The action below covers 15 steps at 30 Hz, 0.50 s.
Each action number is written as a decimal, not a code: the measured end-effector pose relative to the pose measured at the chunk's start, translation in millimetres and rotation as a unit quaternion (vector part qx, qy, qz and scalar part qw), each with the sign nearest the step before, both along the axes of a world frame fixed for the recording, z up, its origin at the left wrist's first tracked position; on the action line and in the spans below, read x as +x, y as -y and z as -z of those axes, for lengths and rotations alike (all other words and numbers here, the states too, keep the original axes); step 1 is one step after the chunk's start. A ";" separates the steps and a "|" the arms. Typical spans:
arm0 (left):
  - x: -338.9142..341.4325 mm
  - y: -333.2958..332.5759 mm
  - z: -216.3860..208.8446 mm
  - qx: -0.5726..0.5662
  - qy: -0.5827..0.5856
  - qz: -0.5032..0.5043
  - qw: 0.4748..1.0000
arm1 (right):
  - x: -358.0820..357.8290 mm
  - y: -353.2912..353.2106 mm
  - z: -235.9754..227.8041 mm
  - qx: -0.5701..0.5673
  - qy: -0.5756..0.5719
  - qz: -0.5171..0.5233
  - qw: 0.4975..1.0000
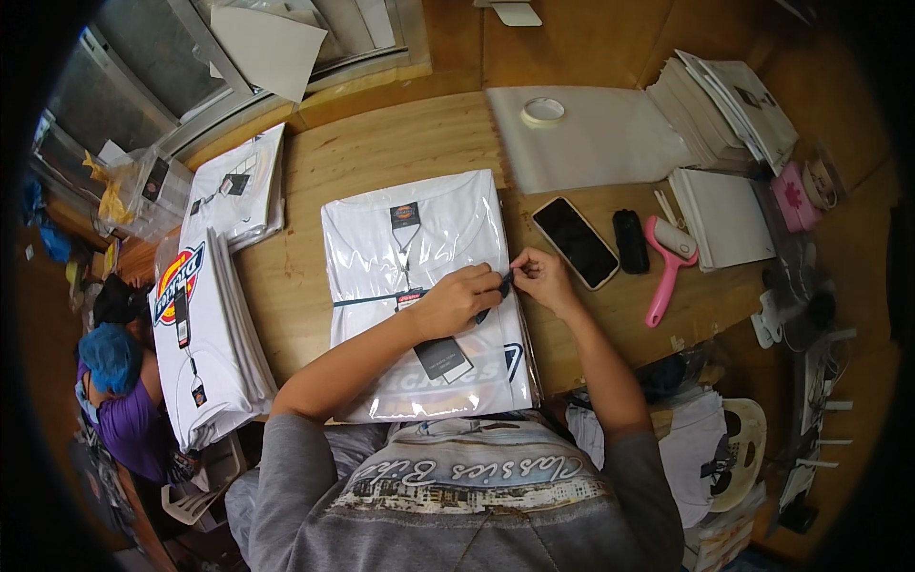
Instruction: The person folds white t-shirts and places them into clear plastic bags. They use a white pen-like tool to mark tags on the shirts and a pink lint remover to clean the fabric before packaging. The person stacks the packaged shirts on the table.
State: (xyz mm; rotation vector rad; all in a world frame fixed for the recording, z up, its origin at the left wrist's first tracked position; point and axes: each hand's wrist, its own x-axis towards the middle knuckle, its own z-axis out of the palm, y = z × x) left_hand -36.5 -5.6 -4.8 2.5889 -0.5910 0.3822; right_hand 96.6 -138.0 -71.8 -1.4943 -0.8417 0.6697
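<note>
A stack of folded white T-shirts [419, 214] in clear plastic bags lies on the wooden table in front of me. Around its middle runs a narrow dark strip [362, 302]. Over the right part of the stack, my left hand [461, 303] is closed on the dark strip, palm down, its fingers bent. Just beyond the stack's right edge, my right hand [541, 278] pinches the strip with its fingertips, close to the left fingers. Whether the strip is knotted there is hidden by the fingers. A black hang tag [443, 357] shows through the plastic below my left wrist.
At left are more folded white shirts [214, 343] and a bagged shirt stack [233, 186]. Right of me lie a phone [577, 243], a black case [630, 241] and a pink lint roller [670, 257]. Farther back, a tape roll [543, 112] rests on plastic sheeting [591, 153]. A person [129, 410] is at far left.
</note>
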 end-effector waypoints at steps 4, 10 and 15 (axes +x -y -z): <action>-33.4 -11.3 0.2 -0.113 -0.052 -0.163 0.979 | 8.3 4.8 13.7 -0.038 -0.092 -0.035 0.994; -142.3 -100.7 47.4 -0.298 -0.036 -0.617 0.727 | -23.2 -14.3 -12.8 -0.100 -0.323 -0.050 0.940; -148.2 -83.1 43.7 -0.548 -0.066 -0.538 0.637 | -34.5 -39.3 -19.2 -0.046 0.030 0.022 0.998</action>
